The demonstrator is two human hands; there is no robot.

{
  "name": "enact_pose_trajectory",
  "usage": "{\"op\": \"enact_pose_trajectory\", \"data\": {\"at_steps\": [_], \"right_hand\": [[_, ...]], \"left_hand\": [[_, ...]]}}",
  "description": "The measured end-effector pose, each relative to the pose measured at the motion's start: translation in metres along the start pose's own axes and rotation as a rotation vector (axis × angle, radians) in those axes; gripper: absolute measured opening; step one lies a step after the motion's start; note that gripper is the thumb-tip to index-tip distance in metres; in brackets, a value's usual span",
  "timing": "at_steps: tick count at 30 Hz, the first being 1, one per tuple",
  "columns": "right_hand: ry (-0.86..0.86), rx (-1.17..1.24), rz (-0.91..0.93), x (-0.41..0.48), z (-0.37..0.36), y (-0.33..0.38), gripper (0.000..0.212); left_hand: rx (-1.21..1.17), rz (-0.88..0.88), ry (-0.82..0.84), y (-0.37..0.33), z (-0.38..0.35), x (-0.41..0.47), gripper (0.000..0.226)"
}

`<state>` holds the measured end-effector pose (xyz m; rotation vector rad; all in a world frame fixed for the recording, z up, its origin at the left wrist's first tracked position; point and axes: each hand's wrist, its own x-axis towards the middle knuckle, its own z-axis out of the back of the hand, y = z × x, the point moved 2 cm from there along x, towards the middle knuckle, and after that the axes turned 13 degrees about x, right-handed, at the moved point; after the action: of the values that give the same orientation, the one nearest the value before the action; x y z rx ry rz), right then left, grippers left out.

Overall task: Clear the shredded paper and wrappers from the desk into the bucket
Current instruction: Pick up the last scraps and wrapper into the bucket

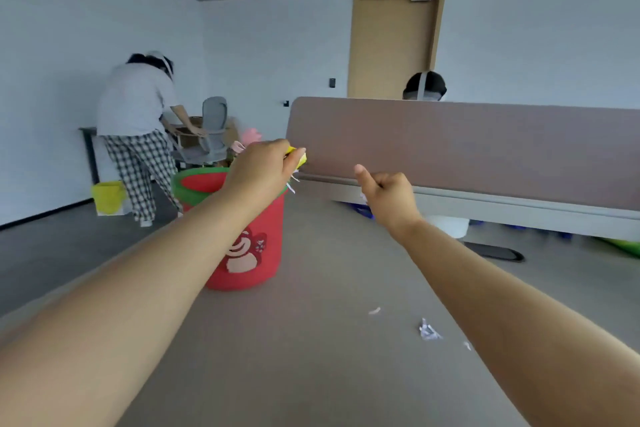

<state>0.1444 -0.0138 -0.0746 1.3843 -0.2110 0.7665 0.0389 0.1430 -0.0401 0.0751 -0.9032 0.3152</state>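
A red bucket (258,253) with a green rim and a bear picture stands on the grey desk (311,340), left of centre. My left hand (259,166) hovers above the bucket's right rim and grips a yellow wrapper (300,156) with white paper shreds hanging below it. My right hand (388,194) is raised over the desk to the right, fingers curled and thumb sticking up; a bit of white paper shows at its lower edge. A small crumpled paper scrap (428,331) and two tiny shreds lie on the desk near my right forearm.
A brown divider panel (485,149) runs along the desk's far side; a person's head shows behind it. Another person bends over a grey chair (213,132) at the left. A yellow bin (108,197) sits on the floor. A wooden door (393,45) is behind.
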Motion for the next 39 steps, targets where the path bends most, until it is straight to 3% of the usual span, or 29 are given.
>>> {"op": "enact_pose_trajectory", "data": {"at_steps": [3,5,9,11,13,16,19,21,23,24,26,33,39], "right_hand": [[-0.006,0.107,0.060,0.023,-0.041,0.024,0.060],[0.001,0.147,0.104,0.036,-0.064,0.036,0.061],[0.049,0.111,0.169,0.060,-0.100,0.049,0.063],[0.072,0.080,0.206,0.069,-0.117,0.053,0.062],[0.091,0.034,0.235,0.076,-0.135,0.057,0.062],[0.154,-0.059,0.235,0.083,-0.160,0.057,0.061],[0.268,-0.201,0.184,0.086,-0.178,0.053,0.058],[0.377,-0.274,0.129,0.087,-0.183,0.048,0.044],[0.489,-0.291,0.069,0.084,-0.185,0.044,0.015],[0.516,-0.290,0.058,0.082,-0.184,0.044,0.006],[0.506,-0.318,0.080,0.080,-0.181,0.045,0.006],[0.491,-0.558,0.116,0.070,-0.173,0.049,0.035],[0.478,-0.490,0.064,0.067,-0.168,0.048,0.022]], "left_hand": [[0.166,0.058,0.099,0.048,0.003,0.018,0.044],[0.280,0.043,0.267,0.068,-0.006,0.020,0.047],[0.113,0.127,0.771,0.095,-0.025,0.023,0.062],[0.041,0.161,0.902,0.101,-0.023,0.027,0.072],[-0.003,0.130,0.868,0.106,-0.019,0.031,0.061],[0.127,-0.023,0.596,0.116,-0.011,0.028,0.039],[0.192,-0.002,0.315,0.132,-0.002,0.014,0.035],[0.182,0.006,0.199,0.139,0.003,0.006,0.033],[0.191,-0.023,0.118,0.141,0.005,0.000,0.033],[0.195,-0.030,0.102,0.141,0.006,-0.003,0.034],[0.184,-0.019,0.118,0.141,0.004,-0.008,0.036],[0.128,0.068,0.160,0.136,0.004,-0.010,0.038],[0.122,0.096,0.195,0.134,0.007,-0.014,0.040]]}}
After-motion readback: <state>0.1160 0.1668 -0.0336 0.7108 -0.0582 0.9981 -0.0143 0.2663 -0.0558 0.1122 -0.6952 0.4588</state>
